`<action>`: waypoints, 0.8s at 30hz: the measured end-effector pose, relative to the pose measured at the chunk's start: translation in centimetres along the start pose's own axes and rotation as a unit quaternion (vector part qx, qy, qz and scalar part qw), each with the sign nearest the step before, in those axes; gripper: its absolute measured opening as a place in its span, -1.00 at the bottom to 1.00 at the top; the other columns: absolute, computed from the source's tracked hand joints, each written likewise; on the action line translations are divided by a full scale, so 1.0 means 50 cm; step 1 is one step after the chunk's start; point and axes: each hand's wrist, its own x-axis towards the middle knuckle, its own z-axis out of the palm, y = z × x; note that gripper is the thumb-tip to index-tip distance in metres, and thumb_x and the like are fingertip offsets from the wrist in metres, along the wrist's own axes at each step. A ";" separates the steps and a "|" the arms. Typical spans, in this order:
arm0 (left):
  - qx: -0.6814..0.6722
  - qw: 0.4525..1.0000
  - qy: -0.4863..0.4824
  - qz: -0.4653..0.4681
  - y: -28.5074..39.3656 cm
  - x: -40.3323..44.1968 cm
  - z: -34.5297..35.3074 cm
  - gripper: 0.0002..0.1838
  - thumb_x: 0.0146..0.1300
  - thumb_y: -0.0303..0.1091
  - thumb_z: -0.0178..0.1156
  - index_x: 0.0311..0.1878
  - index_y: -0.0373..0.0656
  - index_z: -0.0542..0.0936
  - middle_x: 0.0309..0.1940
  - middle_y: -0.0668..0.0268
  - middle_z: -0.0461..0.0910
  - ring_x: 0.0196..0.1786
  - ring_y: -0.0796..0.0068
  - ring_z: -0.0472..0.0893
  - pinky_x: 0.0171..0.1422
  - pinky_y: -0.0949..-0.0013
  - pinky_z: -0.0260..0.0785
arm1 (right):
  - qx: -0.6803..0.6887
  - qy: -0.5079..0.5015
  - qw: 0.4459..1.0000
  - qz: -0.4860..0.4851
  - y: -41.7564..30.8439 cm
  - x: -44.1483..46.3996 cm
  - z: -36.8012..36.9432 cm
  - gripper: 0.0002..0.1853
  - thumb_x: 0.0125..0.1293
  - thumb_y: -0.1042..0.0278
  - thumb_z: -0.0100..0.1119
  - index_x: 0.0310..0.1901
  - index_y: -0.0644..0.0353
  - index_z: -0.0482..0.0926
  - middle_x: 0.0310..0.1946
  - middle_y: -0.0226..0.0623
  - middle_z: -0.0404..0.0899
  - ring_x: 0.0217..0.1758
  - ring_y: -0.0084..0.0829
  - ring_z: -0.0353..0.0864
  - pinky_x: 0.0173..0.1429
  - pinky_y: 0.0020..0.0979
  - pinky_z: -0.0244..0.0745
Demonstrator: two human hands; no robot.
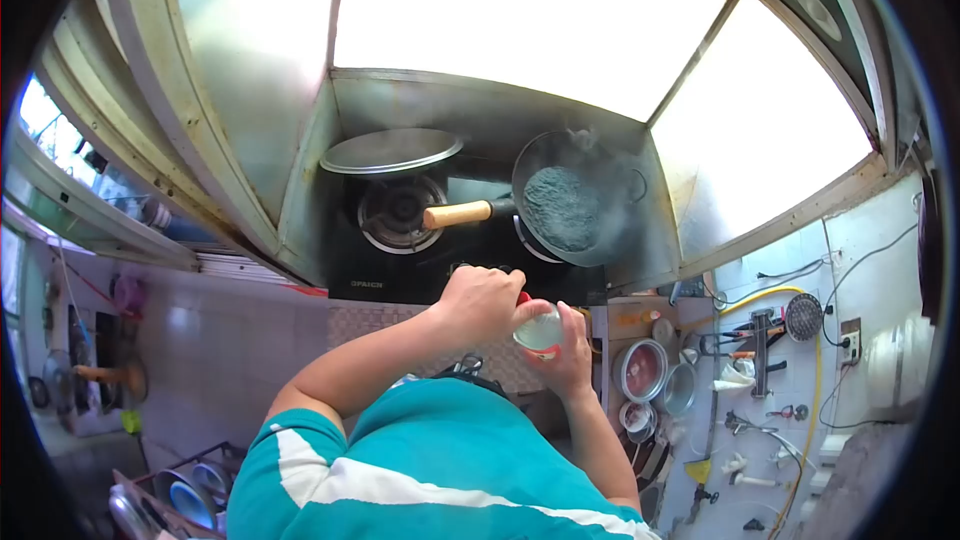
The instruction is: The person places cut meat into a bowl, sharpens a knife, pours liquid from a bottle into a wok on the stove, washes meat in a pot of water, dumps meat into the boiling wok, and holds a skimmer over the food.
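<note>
- Currently, the left hand (pixel 482 302) and right hand (pixel 566 352) meet around a clear jar (pixel 540 333) in front of the person's torso, near the front edge of the gas stove (pixel 470 285).
- Left fingers are curled at the jar's red top (pixel 524 297), with the thumb against the jar; the other fingertips are hidden.
- Right fingers are clamped around the side of the jar, which looks tilted; its contents look pale, but I cannot tell what they are.
- Beyond the hands, a wok (pixel 530 165) sits over the right burner, steam rising from the greyish, bubbling contents (pixel 562 205).
- Its wooden handle (pixel 458 214) points left, toward the bare left burner (pixel 402 212).
- Behind that burner, a metal pot lid (pixel 392 151) leans near the back panel.
- To the right of the stove, a metal bowl (pixel 659 348) holds reddish food (pixel 640 370).
</note>
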 end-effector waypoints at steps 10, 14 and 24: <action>0.054 0.980 0.180 -0.059 -0.002 0.023 0.058 -0.48 0.35 0.04 0.05 -0.59 -0.16 0.60 -0.68 0.14 0.58 -0.48 0.08 0.64 -0.30 0.05 0.46 | 0.006 -0.003 1.000 0.010 0.011 0.001 0.000 -0.09 -0.19 0.32 0.55 0.26 0.24 0.27 0.04 -0.05 0.44 0.05 -0.04 0.52 0.05 -0.19 0.53; 0.042 0.992 0.050 -0.104 0.003 0.028 0.021 -0.58 0.34 0.04 0.10 -0.31 -0.17 0.64 -0.54 0.14 0.62 -0.34 0.06 0.65 -0.21 0.10 0.47 | 0.019 -0.001 1.000 0.009 0.022 0.008 0.007 -0.09 -0.19 0.33 0.54 0.26 0.24 0.27 0.03 -0.07 0.45 0.04 -0.05 0.53 0.03 -0.19 0.54; -0.090 0.987 0.089 -0.102 -0.025 0.036 0.066 -0.68 0.39 -0.14 0.10 -0.29 -0.25 0.45 -0.47 0.05 0.62 -0.31 0.00 0.63 -0.17 0.07 0.44 | 0.020 -0.033 0.999 0.006 0.039 0.020 0.010 -0.08 -0.20 0.35 0.53 0.28 0.23 0.27 0.03 -0.10 0.45 0.05 -0.09 0.53 0.04 -0.22 0.52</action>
